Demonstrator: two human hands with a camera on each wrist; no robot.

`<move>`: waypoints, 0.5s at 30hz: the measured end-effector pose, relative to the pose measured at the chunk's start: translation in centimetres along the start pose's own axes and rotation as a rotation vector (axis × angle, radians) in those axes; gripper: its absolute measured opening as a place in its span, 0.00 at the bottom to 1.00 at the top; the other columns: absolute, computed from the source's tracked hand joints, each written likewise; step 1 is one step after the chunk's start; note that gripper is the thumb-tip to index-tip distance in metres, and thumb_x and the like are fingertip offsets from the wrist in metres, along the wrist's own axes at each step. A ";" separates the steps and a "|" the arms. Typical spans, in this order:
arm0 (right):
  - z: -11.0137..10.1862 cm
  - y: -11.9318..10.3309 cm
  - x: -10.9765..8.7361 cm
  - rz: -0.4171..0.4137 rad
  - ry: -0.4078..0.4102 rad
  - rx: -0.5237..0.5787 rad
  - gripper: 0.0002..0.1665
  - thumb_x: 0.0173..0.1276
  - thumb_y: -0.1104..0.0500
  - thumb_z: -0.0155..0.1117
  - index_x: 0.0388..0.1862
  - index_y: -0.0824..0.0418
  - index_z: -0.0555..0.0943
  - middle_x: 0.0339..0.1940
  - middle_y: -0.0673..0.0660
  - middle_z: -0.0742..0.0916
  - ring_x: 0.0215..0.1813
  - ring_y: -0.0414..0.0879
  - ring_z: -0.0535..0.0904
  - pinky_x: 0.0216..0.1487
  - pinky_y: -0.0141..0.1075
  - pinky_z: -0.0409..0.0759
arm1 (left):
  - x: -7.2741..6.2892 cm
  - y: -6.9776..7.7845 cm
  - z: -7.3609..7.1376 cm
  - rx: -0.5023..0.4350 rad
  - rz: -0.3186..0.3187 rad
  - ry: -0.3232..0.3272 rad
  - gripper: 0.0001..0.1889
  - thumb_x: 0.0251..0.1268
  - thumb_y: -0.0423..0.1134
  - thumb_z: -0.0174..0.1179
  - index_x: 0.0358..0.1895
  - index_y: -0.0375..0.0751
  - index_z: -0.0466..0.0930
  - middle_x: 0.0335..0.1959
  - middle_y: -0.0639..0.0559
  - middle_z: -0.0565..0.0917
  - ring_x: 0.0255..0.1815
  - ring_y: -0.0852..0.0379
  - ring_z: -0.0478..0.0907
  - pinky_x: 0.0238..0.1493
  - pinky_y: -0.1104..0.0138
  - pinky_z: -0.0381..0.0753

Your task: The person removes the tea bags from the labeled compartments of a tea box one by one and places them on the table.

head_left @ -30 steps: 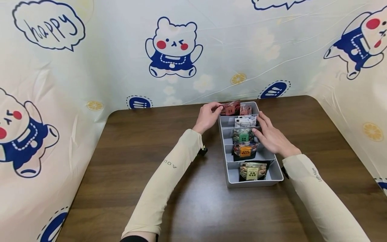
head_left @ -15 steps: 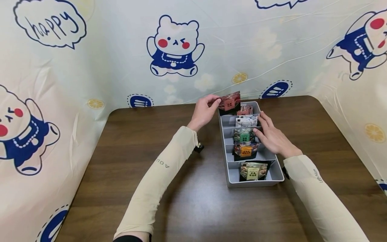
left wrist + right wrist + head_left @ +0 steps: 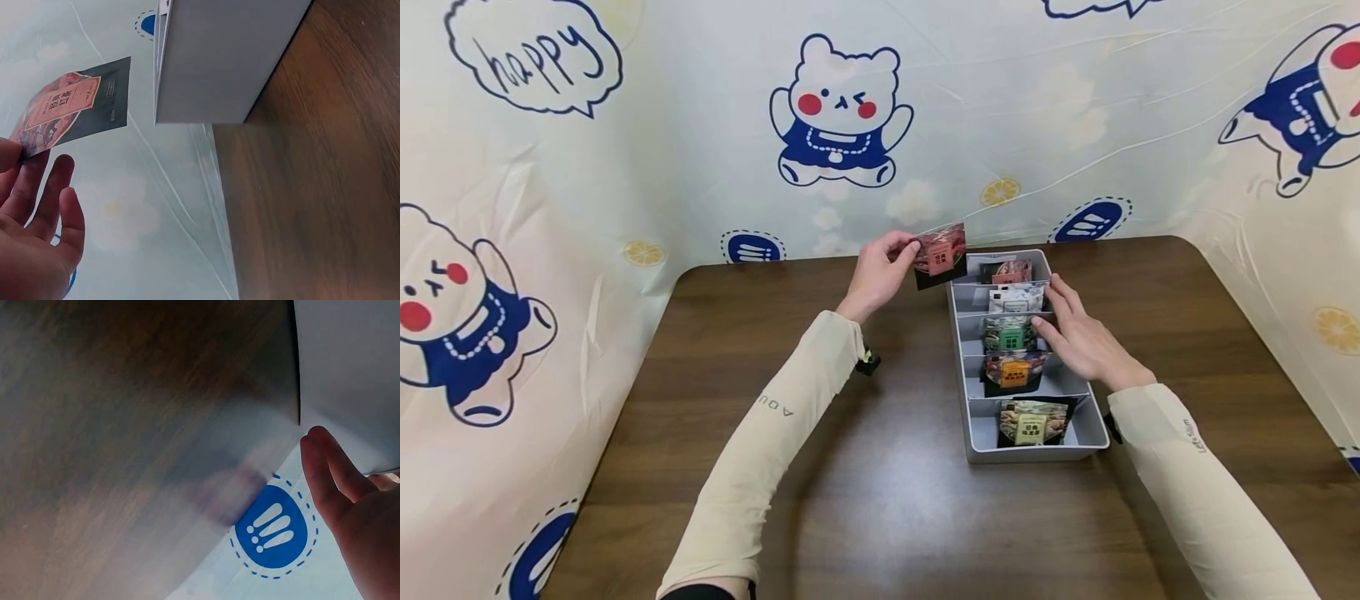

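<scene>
My left hand (image 3: 880, 271) pinches a small red and black sachet (image 3: 942, 257) by its edge, thumb against fingers. The sachet is in the air just left of the far end of a grey divided tray (image 3: 961, 367). In the left wrist view the sachet (image 3: 75, 103) shows a pink label, and the other fingers of the left hand (image 3: 37, 231) are spread apart from it. My right hand (image 3: 1090, 346) rests on the tray's right side, its thumb over the rim near a green sachet (image 3: 1009, 334). Its fingers (image 3: 322, 469) lie fairly straight along the outer wall.
Other compartments hold a red sachet (image 3: 1011, 272), a white one (image 3: 1017, 299), an orange-labelled one (image 3: 1013, 373) and a yellow-green-labelled one (image 3: 1033, 422). The tray stands on a brown wooden table (image 3: 850, 500). A printed curtain (image 3: 700, 125) hangs behind the table and at both sides.
My left hand has lifted the red sachet out of the farthest compartment and carried it left past the tray's rim. The right hand stays at the tray's side.
</scene>
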State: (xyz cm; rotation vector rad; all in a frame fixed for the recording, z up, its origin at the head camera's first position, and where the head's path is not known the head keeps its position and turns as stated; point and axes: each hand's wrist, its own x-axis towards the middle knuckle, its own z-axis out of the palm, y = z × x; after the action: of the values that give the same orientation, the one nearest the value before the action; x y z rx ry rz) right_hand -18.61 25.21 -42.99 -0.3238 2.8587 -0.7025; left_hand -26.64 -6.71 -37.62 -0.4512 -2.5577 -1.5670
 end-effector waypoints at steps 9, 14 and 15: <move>0.1 0.1 0.0 -0.001 0.002 0.005 0.46 0.75 0.34 0.31 0.79 0.60 0.38 0.81 0.55 0.36 0.73 0.71 0.57 0.65 0.67 0.58 | -0.2 -1.9 -1.5 0.005 -0.073 0.040 0.11 0.73 0.41 0.52 0.46 0.39 0.81 0.35 0.47 0.81 0.34 0.55 0.72 0.36 0.67 0.71; 0.0 0.1 0.0 -0.004 0.004 0.009 0.46 0.76 0.34 0.32 0.79 0.60 0.38 0.81 0.54 0.35 0.73 0.70 0.55 0.65 0.68 0.57 | -0.3 -2.5 -2.0 0.025 -0.125 0.045 0.12 0.73 0.40 0.52 0.47 0.38 0.81 0.37 0.45 0.82 0.34 0.55 0.73 0.35 0.68 0.72; 0.0 0.1 0.0 -0.005 0.006 0.010 0.46 0.76 0.34 0.32 0.79 0.60 0.39 0.81 0.54 0.35 0.74 0.70 0.55 0.65 0.68 0.57 | -0.4 -2.7 -2.1 0.028 -0.132 0.045 0.12 0.73 0.40 0.52 0.47 0.38 0.81 0.37 0.45 0.82 0.34 0.55 0.73 0.35 0.68 0.72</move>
State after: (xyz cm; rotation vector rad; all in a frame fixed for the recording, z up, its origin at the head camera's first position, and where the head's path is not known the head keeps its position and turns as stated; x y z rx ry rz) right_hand -18.65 25.30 -43.04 -0.3277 2.8596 -0.7192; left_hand -27.25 -9.75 -39.03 -0.2458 -2.6206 -1.5603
